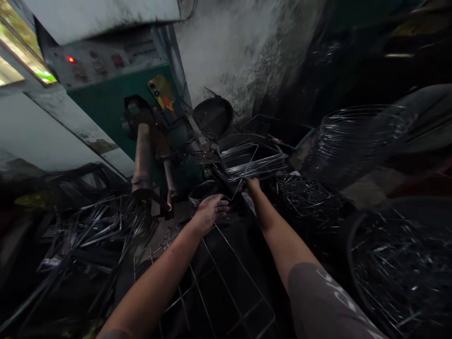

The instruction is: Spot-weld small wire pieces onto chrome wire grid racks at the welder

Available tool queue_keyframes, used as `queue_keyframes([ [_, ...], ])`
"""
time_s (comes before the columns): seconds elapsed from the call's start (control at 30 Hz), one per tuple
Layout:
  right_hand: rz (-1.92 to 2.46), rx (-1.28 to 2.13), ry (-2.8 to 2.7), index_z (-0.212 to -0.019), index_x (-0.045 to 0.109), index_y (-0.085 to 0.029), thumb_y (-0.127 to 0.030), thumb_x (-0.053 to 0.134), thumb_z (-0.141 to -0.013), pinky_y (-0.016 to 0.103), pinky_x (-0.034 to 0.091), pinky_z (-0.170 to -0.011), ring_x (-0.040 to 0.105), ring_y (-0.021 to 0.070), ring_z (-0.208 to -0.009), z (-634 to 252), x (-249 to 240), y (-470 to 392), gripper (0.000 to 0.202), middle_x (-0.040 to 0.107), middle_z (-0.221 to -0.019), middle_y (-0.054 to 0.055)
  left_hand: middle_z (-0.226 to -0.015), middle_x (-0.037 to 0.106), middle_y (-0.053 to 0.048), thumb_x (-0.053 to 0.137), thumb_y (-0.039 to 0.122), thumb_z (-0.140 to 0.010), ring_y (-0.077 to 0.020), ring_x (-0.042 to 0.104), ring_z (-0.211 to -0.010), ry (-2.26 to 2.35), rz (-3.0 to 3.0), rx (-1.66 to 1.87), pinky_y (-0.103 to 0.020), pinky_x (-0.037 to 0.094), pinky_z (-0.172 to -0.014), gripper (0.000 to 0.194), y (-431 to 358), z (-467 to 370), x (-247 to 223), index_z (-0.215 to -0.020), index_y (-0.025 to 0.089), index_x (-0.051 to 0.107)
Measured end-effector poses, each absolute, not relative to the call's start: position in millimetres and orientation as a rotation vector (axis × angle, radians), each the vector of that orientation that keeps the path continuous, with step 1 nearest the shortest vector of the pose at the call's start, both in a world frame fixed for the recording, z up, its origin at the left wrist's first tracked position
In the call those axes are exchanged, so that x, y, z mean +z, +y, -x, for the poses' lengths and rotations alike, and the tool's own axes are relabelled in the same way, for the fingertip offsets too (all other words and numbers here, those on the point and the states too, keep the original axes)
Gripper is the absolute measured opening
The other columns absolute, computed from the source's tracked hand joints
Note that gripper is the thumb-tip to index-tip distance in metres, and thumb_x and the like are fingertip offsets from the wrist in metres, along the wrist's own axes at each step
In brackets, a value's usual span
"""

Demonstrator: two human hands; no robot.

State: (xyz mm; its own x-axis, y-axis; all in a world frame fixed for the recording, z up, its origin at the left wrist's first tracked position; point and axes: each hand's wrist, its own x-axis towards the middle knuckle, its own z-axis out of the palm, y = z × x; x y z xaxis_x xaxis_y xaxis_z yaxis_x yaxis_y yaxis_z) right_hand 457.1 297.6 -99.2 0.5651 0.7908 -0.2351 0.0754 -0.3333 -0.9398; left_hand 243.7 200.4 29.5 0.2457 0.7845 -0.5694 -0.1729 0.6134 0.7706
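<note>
A thin bent wire spans the gap between my hands. My right hand is closed on its far end, beside a stack of bent wire frames. My left hand has its thumb and forefinger at the wire's near end, seemingly pinching it, while the other fingers stretch out to the right. Below my left hand lies a welded wire grid over a dark surface.
A green machine with a red light and thick metal arms stands ahead left. A phone rests against it. Loose wire pieces and a wire coil are right; a tub of scraps is nearer. Metal rods lie left.
</note>
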Motion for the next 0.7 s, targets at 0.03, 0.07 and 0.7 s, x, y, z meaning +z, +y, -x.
queue_keyframes([
  [0.03,1.791,0.890,-0.703,-0.103,0.053,-0.008,-0.029,0.051,-0.083,0.029,0.048,-0.059,0.058,0.0194,-0.065,-454.1,-102.7,302.3,0.029,0.061,-0.069,0.009,-0.083,0.065,-0.010,0.060,0.029,-0.083,-0.0135,0.064,-0.062,1.147,-0.644,0.723,-0.022,0.048,-0.054,0.028,202.7,-242.9,26.8,-0.104,0.011,0.054],
  [0.07,1.807,0.901,-0.694,-0.106,0.051,-0.007,-0.028,0.048,-0.084,0.029,0.048,-0.059,0.059,0.0196,-0.066,-450.7,-105.7,305.5,0.030,0.061,-0.071,0.009,-0.081,0.065,-0.009,0.061,0.029,-0.082,-0.0134,0.064,-0.061,1.154,-0.640,0.726,-0.022,0.047,-0.053,0.028,205.7,-243.6,23.7,-0.103,0.011,0.054],
  [0.7,1.114,1.035,-0.779,-0.116,0.051,-0.019,-0.064,0.039,-0.083,0.022,0.040,-0.051,0.050,0.0118,-0.056,-375.2,-60.7,276.3,0.057,0.059,-0.072,0.001,-0.076,0.067,-0.007,0.077,0.041,-0.063,-0.0198,0.061,-0.069,1.517,-0.693,0.907,-0.029,0.050,-0.064,0.040,72.0,-108.5,63.5,-0.093,0.015,0.068],
])
